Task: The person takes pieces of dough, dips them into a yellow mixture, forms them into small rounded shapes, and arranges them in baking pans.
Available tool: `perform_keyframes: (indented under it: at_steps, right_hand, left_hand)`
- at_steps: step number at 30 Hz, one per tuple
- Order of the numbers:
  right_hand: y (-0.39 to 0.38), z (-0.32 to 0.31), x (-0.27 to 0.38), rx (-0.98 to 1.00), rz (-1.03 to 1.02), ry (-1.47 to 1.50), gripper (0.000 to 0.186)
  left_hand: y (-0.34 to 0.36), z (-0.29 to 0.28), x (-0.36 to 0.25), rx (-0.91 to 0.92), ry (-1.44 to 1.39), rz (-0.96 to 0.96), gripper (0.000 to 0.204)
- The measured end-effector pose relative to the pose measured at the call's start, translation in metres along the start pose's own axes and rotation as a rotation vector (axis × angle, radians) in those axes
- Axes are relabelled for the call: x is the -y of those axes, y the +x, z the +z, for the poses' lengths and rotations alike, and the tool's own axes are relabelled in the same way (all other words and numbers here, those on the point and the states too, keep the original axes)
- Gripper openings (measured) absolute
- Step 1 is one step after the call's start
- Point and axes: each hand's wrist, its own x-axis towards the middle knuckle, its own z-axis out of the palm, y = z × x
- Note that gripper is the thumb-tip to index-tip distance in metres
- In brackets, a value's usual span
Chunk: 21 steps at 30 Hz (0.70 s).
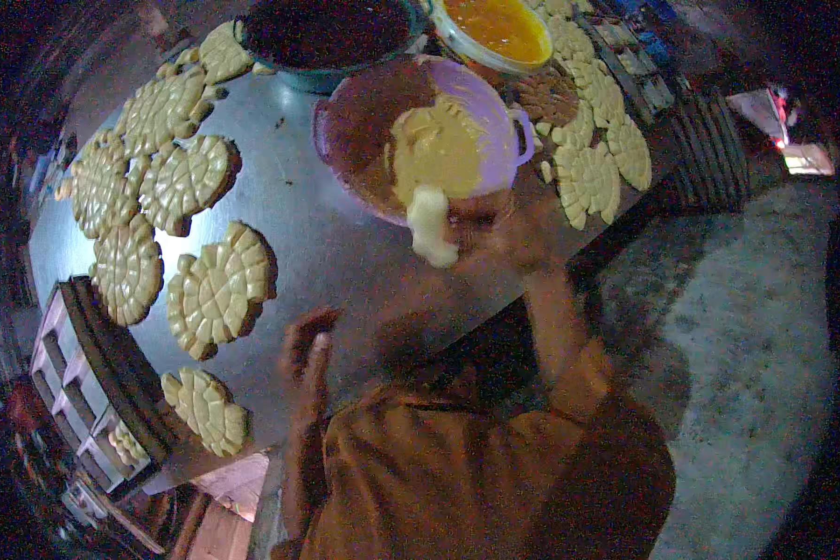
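Operator: State the right hand position.
Technician: Right hand [490, 224]: motion-blurred, at the near rim of the purple bowl [353, 112]. The fingers are bent and closed on a pale lump [431, 229]; the exact finger spread cannot be determined.
Operator: Locate the lump.
Technician: It hangs at the near rim, just beside the yellow paste [443, 149] inside the bowl.
Operator: Left hand?
Technician: Left hand [310, 350]: partly open, fingers loosely curled, holding nothing, near the segmented dough round [217, 289] on the worktop [289, 210].
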Motion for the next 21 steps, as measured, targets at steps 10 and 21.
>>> perform_keyframes:
  at_steps: [10, 21]
  right_hand:
    - [0.099, -0.051, -0.143, 0.391, 0.052, -0.469, 0.02]
    - [0.087, -0.077, -0.141, 0.568, 0.131, 0.046, 0.033]
  left_hand:
    - [-0.029, -0.056, -0.009, -0.396, 0.255, -0.157, 0.022]
    - [-0.031, -0.025, 0.002, -0.331, 0.153, -0.19, 0.018]
